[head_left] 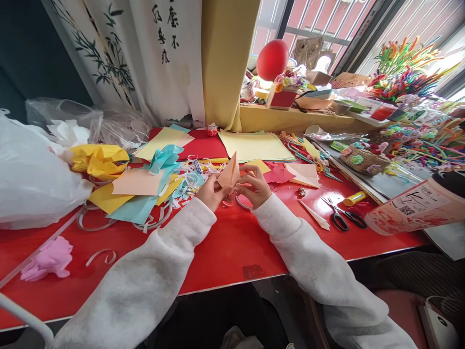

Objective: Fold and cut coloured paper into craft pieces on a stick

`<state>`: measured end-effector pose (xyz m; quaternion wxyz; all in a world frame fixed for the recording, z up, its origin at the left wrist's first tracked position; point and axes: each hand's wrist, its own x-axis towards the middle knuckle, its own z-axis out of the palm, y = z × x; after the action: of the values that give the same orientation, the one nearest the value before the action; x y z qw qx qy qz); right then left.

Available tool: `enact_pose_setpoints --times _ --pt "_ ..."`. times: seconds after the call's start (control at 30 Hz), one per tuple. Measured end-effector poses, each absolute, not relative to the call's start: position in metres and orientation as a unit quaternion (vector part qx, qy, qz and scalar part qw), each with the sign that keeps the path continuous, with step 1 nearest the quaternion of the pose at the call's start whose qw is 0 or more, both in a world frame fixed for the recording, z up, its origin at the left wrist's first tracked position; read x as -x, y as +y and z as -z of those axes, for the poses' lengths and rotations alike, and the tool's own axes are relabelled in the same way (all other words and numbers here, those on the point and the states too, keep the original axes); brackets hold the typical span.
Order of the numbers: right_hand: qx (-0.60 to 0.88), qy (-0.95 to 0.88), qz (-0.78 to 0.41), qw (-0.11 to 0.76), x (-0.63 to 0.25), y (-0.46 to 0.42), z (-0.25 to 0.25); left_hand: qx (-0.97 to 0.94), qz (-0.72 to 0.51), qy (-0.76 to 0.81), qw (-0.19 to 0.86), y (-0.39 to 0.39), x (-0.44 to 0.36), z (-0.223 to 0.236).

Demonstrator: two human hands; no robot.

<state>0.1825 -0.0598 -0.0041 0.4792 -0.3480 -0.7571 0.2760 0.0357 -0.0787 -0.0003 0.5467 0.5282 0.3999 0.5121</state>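
Note:
A folded peach paper (229, 172), with a pointed tip upward, is held between both hands above the red table. My left hand (211, 193) pinches its lower left side. On the right, my right hand (254, 186) has its fingers closed at the paper's lower edge, partly hiding it. Behind the hands lie white and blue paper scraps (191, 179). Close to my right hand are a pinkish-red paper piece (279, 173) and a peach sheet (303, 174).
Scissors (342, 215), a yellow glue stick (354, 198) and a pink cup (407, 208) lie or stand at the right. Coloured sheets (136, 206) and a white plastic bag (32, 179) are at the left. The red table (232, 247) ends close to my body.

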Motion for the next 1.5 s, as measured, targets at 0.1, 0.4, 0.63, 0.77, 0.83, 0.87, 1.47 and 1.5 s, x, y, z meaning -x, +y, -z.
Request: enact_pose_setpoints --times 0.1,0.4,0.63,0.77,0.83,0.87,1.47,1.5 --pt "0.323 -0.766 -0.286 0.477 -0.1816 -0.0608 0.0031 -0.527 -0.513 0.407 0.542 -0.0798 -0.0352 -0.0013" --pt "0.323 -0.748 -0.285 0.504 -0.1797 -0.0578 0.0063 -0.540 -0.496 0.416 0.538 -0.0803 -0.0332 -0.0035" --pt "0.369 -0.713 -0.317 0.506 -0.1741 -0.0602 0.0100 -0.548 -0.468 0.451 0.527 -0.0791 -0.0325 -0.0006" --pt "0.365 -0.697 -0.356 0.504 -0.1741 -0.0609 0.0073 -0.552 -0.465 0.434 0.540 -0.0776 -0.0321 0.0003" --pt "0.362 -0.692 -0.375 0.499 -0.1744 -0.0612 0.0060 -0.551 -0.461 0.421 0.554 -0.0774 -0.0320 0.0010" --pt "0.362 -0.693 -0.376 0.497 -0.1745 -0.0611 0.0058 -0.550 -0.457 0.418 0.560 -0.0773 -0.0320 0.0013" --pt "0.339 -0.758 -0.321 0.455 -0.1821 -0.0528 0.0111 -0.541 -0.426 0.479 0.544 -0.0758 -0.0263 -0.0062" --pt "0.336 -0.758 -0.324 0.456 -0.1821 -0.0527 0.0110 -0.542 -0.426 0.482 0.541 -0.0755 -0.0259 -0.0064"
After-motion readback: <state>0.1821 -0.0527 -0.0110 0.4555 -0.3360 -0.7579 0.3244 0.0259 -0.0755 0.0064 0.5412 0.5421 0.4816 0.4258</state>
